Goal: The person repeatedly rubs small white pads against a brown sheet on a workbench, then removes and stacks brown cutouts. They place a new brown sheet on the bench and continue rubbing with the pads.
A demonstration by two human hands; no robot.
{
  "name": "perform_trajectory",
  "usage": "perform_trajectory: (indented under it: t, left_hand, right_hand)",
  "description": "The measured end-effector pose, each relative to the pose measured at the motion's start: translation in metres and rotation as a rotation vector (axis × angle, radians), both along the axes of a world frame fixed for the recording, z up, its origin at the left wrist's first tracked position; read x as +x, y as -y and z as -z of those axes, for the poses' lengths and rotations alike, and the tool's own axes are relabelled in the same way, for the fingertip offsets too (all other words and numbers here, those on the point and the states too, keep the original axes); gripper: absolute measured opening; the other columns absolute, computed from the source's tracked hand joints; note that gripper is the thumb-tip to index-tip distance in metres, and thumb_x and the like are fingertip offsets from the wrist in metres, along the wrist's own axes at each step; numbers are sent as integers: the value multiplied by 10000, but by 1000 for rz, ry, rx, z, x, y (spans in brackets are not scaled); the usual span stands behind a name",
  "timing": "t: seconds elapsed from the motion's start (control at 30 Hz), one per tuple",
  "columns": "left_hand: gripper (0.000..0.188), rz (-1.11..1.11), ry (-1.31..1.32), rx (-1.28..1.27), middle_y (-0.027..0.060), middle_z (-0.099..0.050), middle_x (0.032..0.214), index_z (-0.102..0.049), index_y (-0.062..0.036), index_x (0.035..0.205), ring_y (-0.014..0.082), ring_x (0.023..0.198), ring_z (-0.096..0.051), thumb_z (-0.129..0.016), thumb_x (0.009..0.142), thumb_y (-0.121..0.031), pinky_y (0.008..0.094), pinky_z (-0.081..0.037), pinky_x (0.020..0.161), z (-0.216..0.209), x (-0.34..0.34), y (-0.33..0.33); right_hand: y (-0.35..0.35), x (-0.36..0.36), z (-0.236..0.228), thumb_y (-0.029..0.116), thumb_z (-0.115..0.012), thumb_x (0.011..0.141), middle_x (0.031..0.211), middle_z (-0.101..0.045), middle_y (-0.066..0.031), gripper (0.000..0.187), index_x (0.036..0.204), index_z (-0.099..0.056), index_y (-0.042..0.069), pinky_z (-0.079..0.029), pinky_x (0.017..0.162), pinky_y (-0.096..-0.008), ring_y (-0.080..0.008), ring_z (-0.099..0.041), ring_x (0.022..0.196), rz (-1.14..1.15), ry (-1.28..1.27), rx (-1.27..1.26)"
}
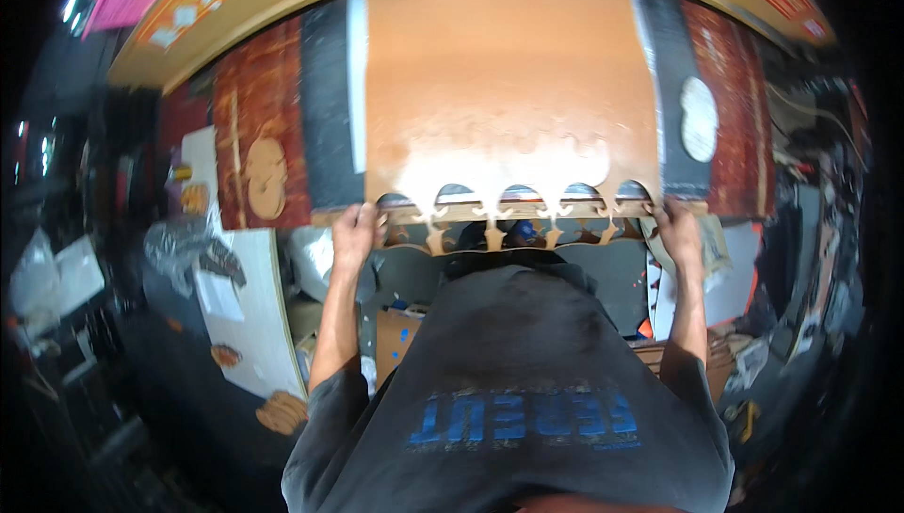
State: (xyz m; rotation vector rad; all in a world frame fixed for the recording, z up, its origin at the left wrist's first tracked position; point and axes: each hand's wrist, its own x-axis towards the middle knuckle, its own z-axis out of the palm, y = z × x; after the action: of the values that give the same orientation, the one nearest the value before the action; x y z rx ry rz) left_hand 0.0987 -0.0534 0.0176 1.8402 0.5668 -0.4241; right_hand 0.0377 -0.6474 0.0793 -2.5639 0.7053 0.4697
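Observation:
A wide tan sheet, leather-like, [508, 61] lies across the worktable in front of me. Rounded cut-out holes run along its near edge, leaving a lacy strip [494, 234] that hangs over the table's front edge towards my body. My left hand [355, 232] is closed on the sheet's near left corner, fingers curled at the table edge. At the near right corner, my right hand [680, 232] is likewise closed on the sheet. A tan sole-shaped cut piece [266, 179] rests left of the sheet, and a pale sole-shaped piece [699, 120] to its right.
Dark red, worn boards [259, 71] flank black strips on the table [327, 99]. A yellowish beam [311, 0] arches across the far side. Left below stands a pale board [250, 296] with plastic bags [179, 249]; a cardboard box [394, 336] sits below the table.

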Motion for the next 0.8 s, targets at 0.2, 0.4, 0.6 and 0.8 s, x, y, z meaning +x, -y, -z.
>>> perform_trajectory:
  t: [0.2, 0.4, 0.6, 0.8]
  left_hand:
    - [438, -81, -179, -410, 109, -761, 1040, -681, 28, 1229, 187, 824, -727, -614, 1100, -386, 334, -582, 639, -7, 63, -4]
    - [456, -150, -261, -862, 155, -763, 1126, -591, 8, 1348, 228, 908, -764, -515, 1140, -390, 331, -578, 650, -14, 66, -4]
    - [347, -133, -275, -495, 169, -752, 1129, -665, -16, 1210, 264, 923, -744, -530, 1131, -325, 356, -562, 681, -28, 63, -1]
    - [251, 98, 336, 490, 199, -715, 931, -723, -16, 1008, 425, 907, -704, -668, 1012, -260, 467, -555, 837, -63, 49, 41]
  right_hand:
    - [-146, 109, -28, 120, -708, 907, 1249, -734, -200, 434, 1332, -693, 35, -540, 1047, -479, -383, -686, 1202, -576, 631, 113]
    - [-333, 173, 18, 76, -713, 823, 1563, -530, -147, 745, 1543, -521, 105, -327, 1266, -551, -355, -458, 1487, -1257, 636, 231]
    - [-350, 205, 52, 89, -702, 955, 1394, -669, -134, 476, 1425, -631, 58, -501, 1127, -477, -322, -628, 1317, -1171, 867, 590]
    - [-296, 271, -44, 220, -563, 1124, 1247, -723, -68, 325, 1384, -646, 44, -552, 993, -384, -144, -654, 1137, -28, 359, 1075]
